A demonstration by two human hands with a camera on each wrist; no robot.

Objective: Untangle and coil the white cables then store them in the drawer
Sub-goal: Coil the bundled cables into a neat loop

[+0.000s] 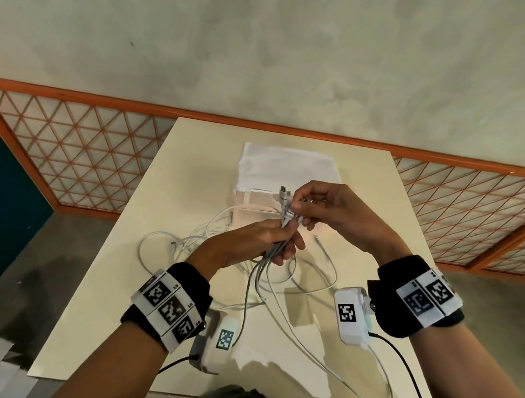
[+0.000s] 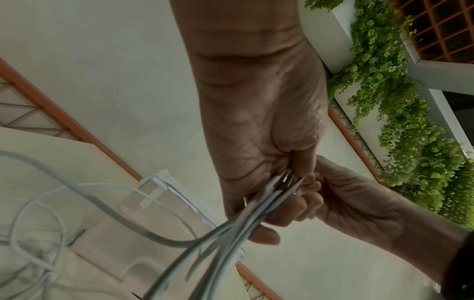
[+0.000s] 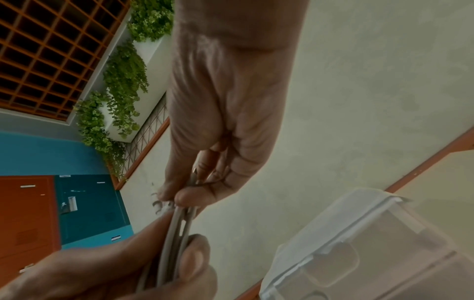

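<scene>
Several white cables point(image 1: 278, 283) lie tangled on the cream table point(image 1: 103, 295) and rise into my hands. My left hand point(image 1: 261, 240) grips a bunch of them just below their plug ends point(image 1: 284, 205). My right hand point(image 1: 310, 204) pinches those plug ends from the right, fingertips against the bundle. In the left wrist view the cable bundle point(image 2: 231, 229) runs through my left hand point(image 2: 269, 182), and my right hand point(image 2: 346, 199) meets it. In the right wrist view my right hand point(image 3: 184, 194) pinches the cables point(image 3: 177, 233) above my left hand point(image 3: 143, 270). The small white plastic drawer unit point(image 1: 287, 170) stands behind the hands.
The drawer unit point(image 3: 372, 243) is translucent. Loose cable loops point(image 1: 171, 245) spread left of the hands, and one strand point(image 1: 362, 387) trails to the table's near edge. An orange lattice railing point(image 1: 77, 139) and concrete floor lie beyond. Hanging green plants point(image 2: 400, 113) show in both wrist views.
</scene>
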